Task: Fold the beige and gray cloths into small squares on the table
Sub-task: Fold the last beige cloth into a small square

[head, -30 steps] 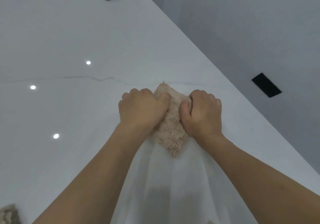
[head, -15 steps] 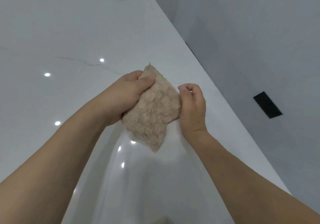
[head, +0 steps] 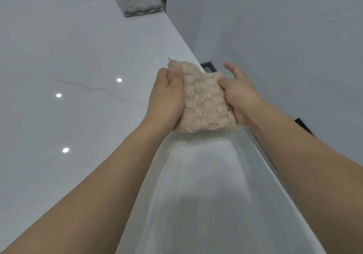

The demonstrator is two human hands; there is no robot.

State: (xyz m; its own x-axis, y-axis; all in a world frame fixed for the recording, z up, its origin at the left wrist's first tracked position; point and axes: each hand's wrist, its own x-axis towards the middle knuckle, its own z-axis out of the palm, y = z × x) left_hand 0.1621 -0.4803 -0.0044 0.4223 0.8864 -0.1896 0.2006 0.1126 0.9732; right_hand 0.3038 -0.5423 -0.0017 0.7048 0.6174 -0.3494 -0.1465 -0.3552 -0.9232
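My grip was on the beige cloth (head: 204, 100), held between both hands over the right edge of the worktop (head: 78, 57). My left hand (head: 167, 98) was closed on the cloth's left side, the thumb lying over the front near the upper corner and the fingers hidden behind the fabric. My right hand (head: 237, 94) pinched the upper right edge between the thumb and the fingers behind it, while the other fingers stood spread and loose above the cloth, pointing away from me. Whether the cloth touched the surface beneath it I could not tell.

The worktop was the largest thing before me, white and glossy, with a thin gray vein running across it and three bright round reflections of lights to the left of my left arm. Its right edge ran diagonally from the far top toward me, and beyond it lay a pale gray floor (head: 294, 37) with a dark rectangle partly hidden behind my right forearm.

The beige cloth was folded to a rough, thick square, its texture nubbly, one corner sticking up above my left hand. The gray cloth (head: 137, 1) lay well apart from it at the far end of the worktop, close to the right edge, already a small flat square.
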